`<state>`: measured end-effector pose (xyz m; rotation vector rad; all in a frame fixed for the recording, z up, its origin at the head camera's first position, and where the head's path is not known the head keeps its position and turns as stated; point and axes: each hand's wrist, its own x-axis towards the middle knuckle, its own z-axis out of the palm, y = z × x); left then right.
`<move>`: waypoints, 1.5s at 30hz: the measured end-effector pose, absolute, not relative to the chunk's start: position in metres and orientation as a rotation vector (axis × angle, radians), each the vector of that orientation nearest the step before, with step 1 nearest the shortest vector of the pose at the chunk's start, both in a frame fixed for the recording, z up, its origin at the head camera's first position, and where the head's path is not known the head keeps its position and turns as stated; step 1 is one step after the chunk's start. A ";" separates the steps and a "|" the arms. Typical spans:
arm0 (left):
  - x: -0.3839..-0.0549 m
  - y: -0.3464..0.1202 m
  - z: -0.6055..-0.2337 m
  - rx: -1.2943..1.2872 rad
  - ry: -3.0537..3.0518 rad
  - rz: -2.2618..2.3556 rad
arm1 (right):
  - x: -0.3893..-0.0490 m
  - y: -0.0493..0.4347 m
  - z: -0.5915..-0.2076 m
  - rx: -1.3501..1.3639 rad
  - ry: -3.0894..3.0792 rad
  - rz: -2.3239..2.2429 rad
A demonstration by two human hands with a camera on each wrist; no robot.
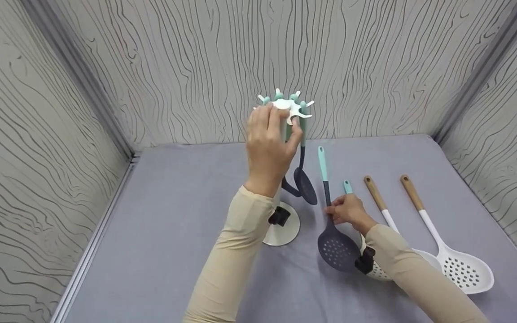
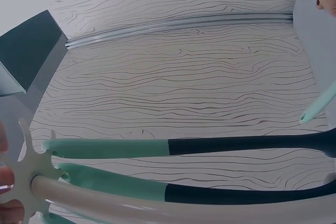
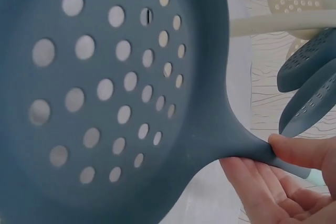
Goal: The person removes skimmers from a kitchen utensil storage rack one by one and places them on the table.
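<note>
My left hand (image 1: pixel 267 143) holds the white hooked top (image 1: pixel 281 104) of a utensil stand, thumb and fingers at its rim. Its round base (image 1: pixel 292 226) rests on the cloth, partly behind the left sleeve. Dark utensils with mint handles, one of them a spoon-shaped piece (image 1: pixel 305 186), hang from the hooks. To the right, my right hand (image 1: pixel 350 211) pinches the dark shaft of a skimmer (image 1: pixel 339 251) with a mint handle. The skimmer's handle points away toward the back wall. Its perforated head (image 3: pixel 199 119) fills much of the right wrist view.
On the right lie a white skimmer (image 1: pixel 467 271) with a wooden handle and another wooden-handled utensil (image 1: pixel 377 195), its head partly behind the right sleeve. A mint-handled utensil (image 1: pixel 347 186) with a pale perforated head lies under the right hand. Patterned walls (image 1: pixel 195 67) enclose the table.
</note>
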<state>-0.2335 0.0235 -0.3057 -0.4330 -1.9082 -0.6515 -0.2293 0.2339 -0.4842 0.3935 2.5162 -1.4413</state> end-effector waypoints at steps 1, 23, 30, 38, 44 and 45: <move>-0.234 0.024 -0.306 -0.430 -1.907 -0.648 | -0.230 0.234 -0.484 0.390 2.516 -1.431; -0.234 0.023 -0.305 -0.417 -1.912 -0.643 | -0.230 0.223 -0.499 0.367 2.555 -1.217; -0.234 0.023 -0.305 -0.427 -1.904 -0.628 | -0.232 0.224 -0.501 0.356 2.550 -1.218; -0.234 0.023 -0.306 -0.428 -1.908 -0.615 | -0.233 0.225 -0.507 0.346 2.540 -1.195; -0.235 0.022 -0.306 -0.430 -1.916 -0.619 | -0.231 0.227 -0.508 0.358 2.558 -1.142; -0.235 0.022 -0.306 -0.429 -1.916 -0.619 | -0.231 0.227 -0.507 0.360 2.560 -1.133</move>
